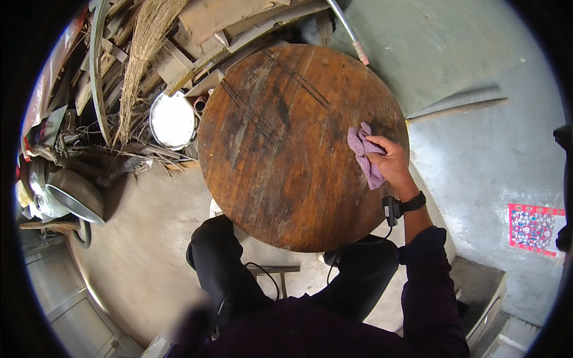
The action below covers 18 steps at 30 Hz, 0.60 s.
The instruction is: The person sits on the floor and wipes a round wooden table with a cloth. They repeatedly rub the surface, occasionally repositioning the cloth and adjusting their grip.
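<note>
My right hand [390, 162] grips a crumpled purple cloth [365, 152] between thumb and fingers. The cloth lies against the right side of a round wooden tabletop [295, 170], whose brown surface is worn and streaked with dark scuffs. A black strap with a small device [392, 211] and a cable sits on my right wrist. My left hand is out of view; a blurred patch covers the area at the lower left, beside my left leg.
Stacked boards and sticks [210, 27] and a straw broom [143, 58] stand beyond the table's left side. A round white tray-like object [173, 120] leans there. A metal basin [76, 194] is at far left. A wall with a poster [532, 228] is at right.
</note>
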Each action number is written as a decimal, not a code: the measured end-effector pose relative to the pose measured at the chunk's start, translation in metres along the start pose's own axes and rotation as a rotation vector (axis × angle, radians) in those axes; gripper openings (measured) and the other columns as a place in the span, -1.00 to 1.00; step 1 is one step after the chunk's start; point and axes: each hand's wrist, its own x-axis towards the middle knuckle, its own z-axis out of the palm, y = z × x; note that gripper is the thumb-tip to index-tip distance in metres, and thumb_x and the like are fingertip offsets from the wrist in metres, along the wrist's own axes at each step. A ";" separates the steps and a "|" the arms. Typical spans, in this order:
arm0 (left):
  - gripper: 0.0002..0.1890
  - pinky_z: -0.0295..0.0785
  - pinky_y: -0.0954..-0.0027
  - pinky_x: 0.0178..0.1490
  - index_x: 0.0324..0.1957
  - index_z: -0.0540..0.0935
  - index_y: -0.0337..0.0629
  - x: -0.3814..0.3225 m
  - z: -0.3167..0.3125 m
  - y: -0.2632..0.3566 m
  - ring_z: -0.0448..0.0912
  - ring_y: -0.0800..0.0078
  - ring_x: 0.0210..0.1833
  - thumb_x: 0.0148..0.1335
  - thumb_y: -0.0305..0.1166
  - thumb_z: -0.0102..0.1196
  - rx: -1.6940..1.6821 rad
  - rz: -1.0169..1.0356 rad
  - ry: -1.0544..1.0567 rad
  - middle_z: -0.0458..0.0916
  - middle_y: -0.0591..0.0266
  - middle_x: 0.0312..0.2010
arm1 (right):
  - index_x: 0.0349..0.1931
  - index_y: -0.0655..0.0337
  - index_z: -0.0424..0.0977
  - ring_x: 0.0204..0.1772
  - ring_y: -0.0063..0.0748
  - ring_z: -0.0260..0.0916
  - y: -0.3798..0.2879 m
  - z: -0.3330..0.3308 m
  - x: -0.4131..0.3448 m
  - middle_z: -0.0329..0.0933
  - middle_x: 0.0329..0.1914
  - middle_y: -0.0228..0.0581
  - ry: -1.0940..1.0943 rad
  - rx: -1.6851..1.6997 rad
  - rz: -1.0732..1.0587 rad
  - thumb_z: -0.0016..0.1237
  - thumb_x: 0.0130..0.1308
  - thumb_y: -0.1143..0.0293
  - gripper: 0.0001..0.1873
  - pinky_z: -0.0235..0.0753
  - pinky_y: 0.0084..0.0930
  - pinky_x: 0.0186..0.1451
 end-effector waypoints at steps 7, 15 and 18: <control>-0.64 0.59 0.33 -0.09 -0.01 0.73 -0.33 0.006 0.043 -0.028 0.72 0.39 -0.18 0.44 -0.19 0.11 -0.051 0.037 -0.050 0.77 0.20 -0.19 | 0.11 0.33 0.65 0.03 -0.60 0.59 -0.006 0.016 0.012 0.75 -0.01 -0.28 -0.073 -0.091 -0.015 0.20 0.25 0.63 -0.61 0.57 -0.55 0.13; -0.64 0.60 0.33 -0.09 -0.01 0.73 -0.33 0.005 0.009 -0.089 0.72 0.38 -0.18 0.44 -0.20 0.11 -0.001 0.123 -0.012 0.77 0.19 -0.20 | 0.12 0.34 0.65 0.02 -0.53 0.61 -0.013 0.032 -0.070 0.74 -0.01 -0.23 0.123 0.035 -0.057 0.17 0.24 0.61 -0.60 0.58 -0.53 0.13; -0.64 0.60 0.33 -0.09 -0.01 0.73 -0.34 0.012 0.006 -0.111 0.72 0.38 -0.18 0.44 -0.20 0.11 -0.018 0.155 -0.009 0.78 0.19 -0.20 | 0.13 0.36 0.65 0.04 -0.51 0.61 -0.020 0.030 -0.101 0.73 0.02 -0.20 0.171 0.073 0.008 0.20 0.23 0.61 -0.58 0.58 -0.52 0.14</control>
